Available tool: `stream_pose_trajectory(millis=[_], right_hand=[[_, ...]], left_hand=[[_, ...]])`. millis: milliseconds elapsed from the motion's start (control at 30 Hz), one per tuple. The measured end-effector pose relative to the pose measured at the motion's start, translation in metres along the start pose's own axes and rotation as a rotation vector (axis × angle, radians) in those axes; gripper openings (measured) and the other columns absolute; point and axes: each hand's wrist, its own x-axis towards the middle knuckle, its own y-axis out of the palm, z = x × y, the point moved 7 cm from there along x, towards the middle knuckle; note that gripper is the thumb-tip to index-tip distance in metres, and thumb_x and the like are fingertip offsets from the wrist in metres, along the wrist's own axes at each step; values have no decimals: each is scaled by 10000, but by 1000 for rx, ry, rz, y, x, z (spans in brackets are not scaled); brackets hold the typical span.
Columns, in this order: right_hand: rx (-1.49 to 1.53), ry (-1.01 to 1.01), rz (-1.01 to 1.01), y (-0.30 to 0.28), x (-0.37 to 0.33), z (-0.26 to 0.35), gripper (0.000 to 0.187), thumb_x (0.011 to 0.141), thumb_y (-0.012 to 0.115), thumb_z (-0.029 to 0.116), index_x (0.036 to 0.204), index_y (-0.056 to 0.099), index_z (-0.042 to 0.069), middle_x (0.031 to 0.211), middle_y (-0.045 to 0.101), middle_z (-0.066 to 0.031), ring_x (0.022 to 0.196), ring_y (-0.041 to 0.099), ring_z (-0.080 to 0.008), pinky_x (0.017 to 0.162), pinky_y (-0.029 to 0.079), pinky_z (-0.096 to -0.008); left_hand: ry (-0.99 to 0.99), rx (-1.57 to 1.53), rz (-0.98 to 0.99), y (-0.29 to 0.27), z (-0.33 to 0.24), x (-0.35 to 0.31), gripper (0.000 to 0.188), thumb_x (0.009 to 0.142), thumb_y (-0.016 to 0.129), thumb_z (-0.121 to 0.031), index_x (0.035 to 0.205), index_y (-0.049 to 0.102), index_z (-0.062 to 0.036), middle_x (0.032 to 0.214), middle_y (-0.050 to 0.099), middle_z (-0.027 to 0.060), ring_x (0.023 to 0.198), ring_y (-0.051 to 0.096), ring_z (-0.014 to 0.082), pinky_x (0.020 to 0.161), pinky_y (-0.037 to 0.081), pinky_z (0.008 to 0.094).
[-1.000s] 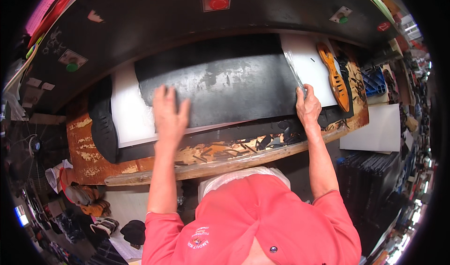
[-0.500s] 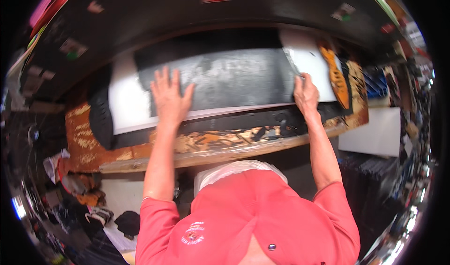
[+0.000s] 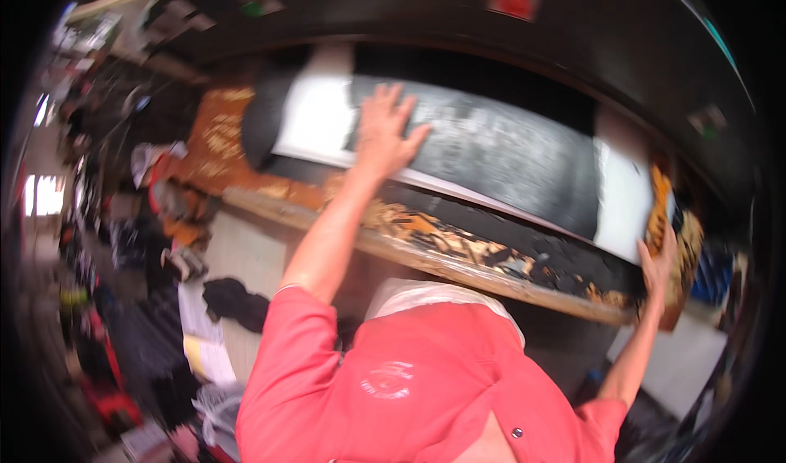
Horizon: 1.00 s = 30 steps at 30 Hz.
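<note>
My left hand [image 3: 383, 134] lies flat with its fingers spread on the left part of a black sheet [image 3: 508, 156]. That sheet has a worn, greyish sheen and rests on a longer white sheet [image 3: 315, 111], whose ends show at both sides. At the right end, my right hand [image 3: 658, 262] is beside the lower end of an orange strip with cut-out holes [image 3: 657, 205]. Its thumb stands apart from its fingers, and it is somewhat blurred. Whether it touches the strip I cannot tell.
Black and tan offcuts [image 3: 458, 238] litter the workbench's near side, behind its wooden front edge [image 3: 426, 262]. A dark panel [image 3: 393, 13] rises behind the bench. A pale board [image 3: 675, 365] and a blue item [image 3: 712, 277] are at the right; clothes and bags crowd the left.
My right hand has left the black sheet's right edge and moved right to the orange strip. My left hand stays flat on the black sheet. The view has turned.
</note>
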Motion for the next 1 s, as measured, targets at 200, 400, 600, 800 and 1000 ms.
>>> stream_pose_trajectory(millis=[200, 400, 600, 800, 1000], right_hand=[[282, -15, 52, -5, 19, 14, 783, 884, 791, 102, 1601, 483, 35, 1519, 560, -159, 1364, 558, -284, 1158, 431, -368], [849, 400, 120, -23, -18, 110, 753, 892, 745, 21, 1597, 480, -8, 1388, 640, -130, 1198, 640, -204, 1055, 498, -320], [892, 144, 164, 13, -52, 282, 853, 793, 833, 62, 1567, 496, -56, 1468, 617, -160, 1330, 609, -254, 1162, 448, -358], [556, -101, 243, 74, -34, 452, 835, 701, 909, 224, 1459, 638, 2, 1548, 544, -223, 1399, 540, -352, 1174, 452, -430], [362, -246, 141, 132, -4, 562, 792, 685, 862, 232, 1414, 667, -10, 1497, 527, -287, 1286, 524, -442, 1114, 480, -488]], left_hand=[[-48, -61, -9, -6, -2, 2, 585, 1028, 676, -429, 1477, 630, -57, 1642, 479, 205, 1585, 342, 411, 1325, 202, 560], [-33, -66, -27, -10, -5, 3, 551, 1025, 684, -342, 1461, 625, -11, 1621, 499, 215, 1572, 356, 432, 1312, 221, 572], [-59, -127, 19, -6, -4, 6, 553, 1035, 664, -261, 1490, 579, 42, 1643, 470, 240, 1590, 335, 422, 1320, 204, 557], [-29, -313, 7, -41, 37, -8, 571, 1029, 674, -208, 1518, 542, 57, 1624, 488, 265, 1577, 357, 450, 1311, 239, 564], [75, -232, -49, -55, 68, -33, 539, 985, 698, -76, 1489, 553, 51, 1551, 565, 264, 1479, 487, 480, 1245, 358, 576]])
